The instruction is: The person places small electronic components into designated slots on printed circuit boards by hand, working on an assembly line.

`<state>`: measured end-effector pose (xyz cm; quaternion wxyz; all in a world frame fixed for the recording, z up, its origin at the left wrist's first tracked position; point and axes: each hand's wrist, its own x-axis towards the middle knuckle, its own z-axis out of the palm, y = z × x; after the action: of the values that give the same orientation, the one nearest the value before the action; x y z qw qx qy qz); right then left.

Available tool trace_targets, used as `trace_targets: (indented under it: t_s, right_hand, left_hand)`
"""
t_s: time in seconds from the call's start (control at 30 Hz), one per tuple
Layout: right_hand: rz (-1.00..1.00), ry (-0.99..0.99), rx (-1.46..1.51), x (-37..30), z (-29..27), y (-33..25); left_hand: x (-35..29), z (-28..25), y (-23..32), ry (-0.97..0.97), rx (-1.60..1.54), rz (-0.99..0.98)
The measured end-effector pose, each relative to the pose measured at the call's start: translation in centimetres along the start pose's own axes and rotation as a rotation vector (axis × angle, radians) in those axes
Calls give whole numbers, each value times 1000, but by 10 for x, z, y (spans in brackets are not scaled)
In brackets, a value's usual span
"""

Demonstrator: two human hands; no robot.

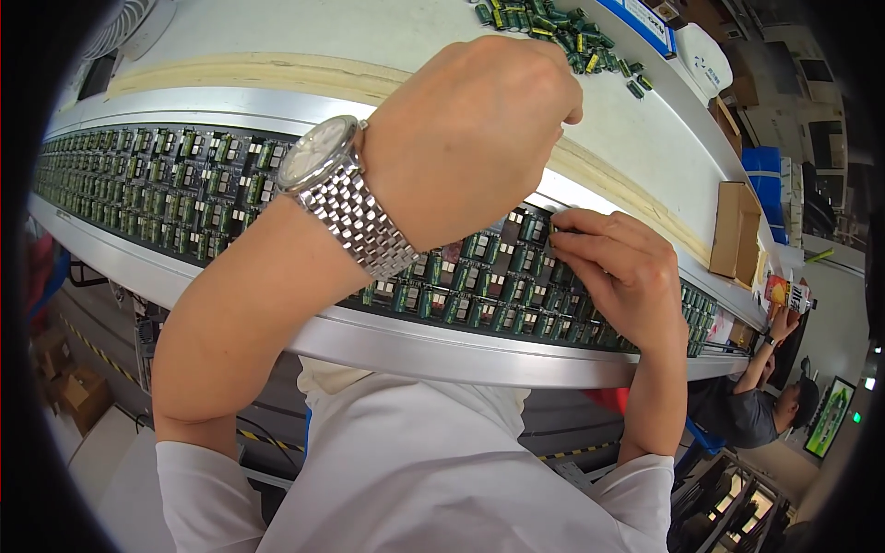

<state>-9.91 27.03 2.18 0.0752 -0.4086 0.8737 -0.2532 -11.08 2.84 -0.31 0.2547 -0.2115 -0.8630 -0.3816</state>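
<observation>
A factory line curves across the view: a metal-railed conveyor point(415, 346) carries a long strip of circuit boards point(184, 189) packed with small dark green capacitors, and beyond it lies a pale workbench point(369, 37).

Nearest, the person's white shirt point(415, 470) fills the lower edge, both forearms rising from it. The right hand point(622, 267) rests on the boards at the right part of the strip, fingers pressed together and curled down, thumb and forefinger pinching at a small part on the board; the part itself is too small to make out. The left hand point(470, 129) is raised above the boards, closed in a loose fist with fingertips bunched together at its upper right; whether it holds anything I cannot tell. A steel watch point(336, 189) sits on its wrist.

Farther back, a loose pile of green capacitors point(553, 32) lies on the bench, beside a blue-edged box point(641, 23). An open cardboard box point(737, 230) stands at the bench's right end. At far right, another person point(756, 396) reaches up toward the line.
</observation>
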Motion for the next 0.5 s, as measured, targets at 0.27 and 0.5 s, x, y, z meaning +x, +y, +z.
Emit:
trace_targets:
  t_s: [0.27,0.5]
  right_hand:
    - [-37,-50,-11,6,-7,4]
    - [-23,-106,-63,12,-14,-2]
  left_hand:
    - [-4,5,-3,-17,39,64]
    - [6,-5,2,-286,131,6]
